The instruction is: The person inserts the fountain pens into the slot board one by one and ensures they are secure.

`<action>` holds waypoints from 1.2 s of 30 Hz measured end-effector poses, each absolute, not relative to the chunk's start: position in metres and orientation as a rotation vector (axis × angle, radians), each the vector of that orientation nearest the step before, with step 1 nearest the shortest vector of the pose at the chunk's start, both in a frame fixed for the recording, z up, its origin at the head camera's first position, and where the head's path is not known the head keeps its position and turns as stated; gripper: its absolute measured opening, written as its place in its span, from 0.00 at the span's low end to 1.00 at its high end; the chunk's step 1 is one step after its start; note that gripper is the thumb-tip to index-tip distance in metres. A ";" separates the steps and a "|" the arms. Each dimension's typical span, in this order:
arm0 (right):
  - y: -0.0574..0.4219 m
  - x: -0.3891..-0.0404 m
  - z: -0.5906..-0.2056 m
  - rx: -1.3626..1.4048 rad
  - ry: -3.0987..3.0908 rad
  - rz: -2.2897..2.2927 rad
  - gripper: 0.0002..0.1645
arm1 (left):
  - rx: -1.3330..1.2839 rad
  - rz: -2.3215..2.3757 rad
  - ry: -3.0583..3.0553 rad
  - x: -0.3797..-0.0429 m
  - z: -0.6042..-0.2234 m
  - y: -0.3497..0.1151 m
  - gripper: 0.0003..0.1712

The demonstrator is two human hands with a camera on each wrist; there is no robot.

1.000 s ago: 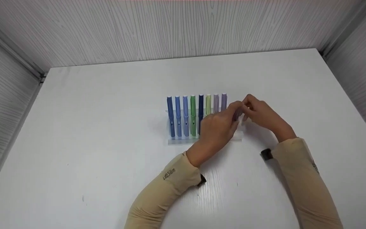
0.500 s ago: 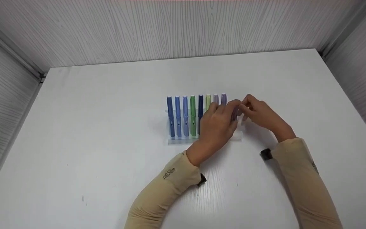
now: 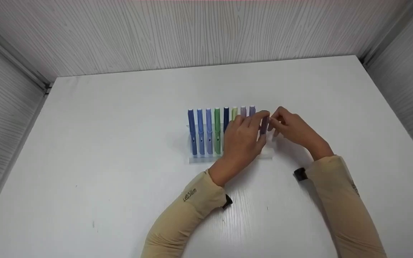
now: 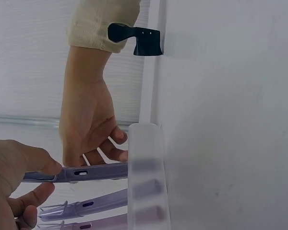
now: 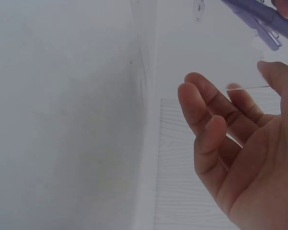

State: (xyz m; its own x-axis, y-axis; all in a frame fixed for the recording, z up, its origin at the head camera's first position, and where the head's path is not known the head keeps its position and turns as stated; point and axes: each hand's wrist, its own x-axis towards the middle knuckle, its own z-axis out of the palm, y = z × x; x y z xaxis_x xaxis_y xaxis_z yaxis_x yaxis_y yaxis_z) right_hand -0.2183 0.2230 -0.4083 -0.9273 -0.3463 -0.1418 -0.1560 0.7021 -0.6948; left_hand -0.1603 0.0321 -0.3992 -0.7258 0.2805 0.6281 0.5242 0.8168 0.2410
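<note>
A clear pen rack holds a row of capped pens, from the blue pen at the left to a light purple pen. At the rack's right end, a darker purple pen is pinched by my left hand between thumb and finger. In the left wrist view this pen reaches down to the rack's front strip. Just right of it is my right hand, its fingers loosely bent. The right wrist view shows that hand holding nothing, below the purple pen.
A white table carries the rack. Wood-grained panels stand behind and along both sides. Black wrist mounts stick out from the sleeve cuffs.
My left hand has shifted slightly left and its fingers have spread, showing more of the dark purple pen. The right hand stays almost in place, and the two hands' fingertips have drawn apart.
</note>
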 end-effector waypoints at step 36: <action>0.224 -0.217 -0.409 -0.428 2.651 -1.061 0.25 | -0.552 -0.479 -2.508 -0.165 -0.387 0.010 0.35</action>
